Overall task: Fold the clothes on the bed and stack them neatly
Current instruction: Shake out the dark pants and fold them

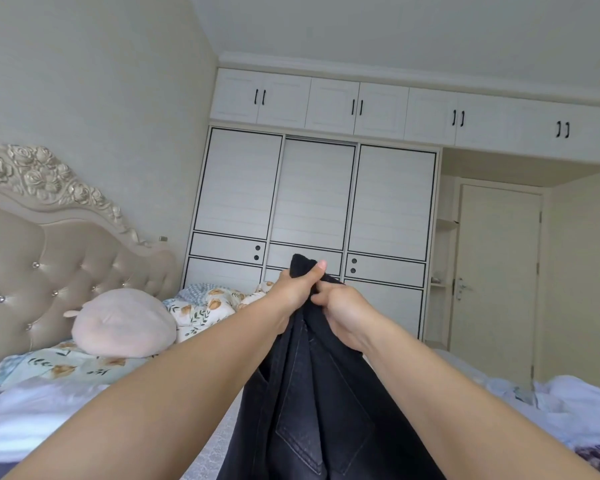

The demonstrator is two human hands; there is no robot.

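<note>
Aloft, both hands (321, 296) gripping jeans (312, 393)

Dark grey jeans (312, 403), pale pink cushion (123, 323), floral-print bedding (201, 308), white wardrobe (312, 192).

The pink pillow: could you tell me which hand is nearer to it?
Left. The left hand grips the jeans on the pink pillow's side; the right hand is beyond it.

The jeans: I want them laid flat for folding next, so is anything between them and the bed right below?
Nothing visible. Both hands, left and right, grip the dark jeans at the top, and they hang straight down over the bed. The pink pillow and the white clothes lie off to the sides.
</note>
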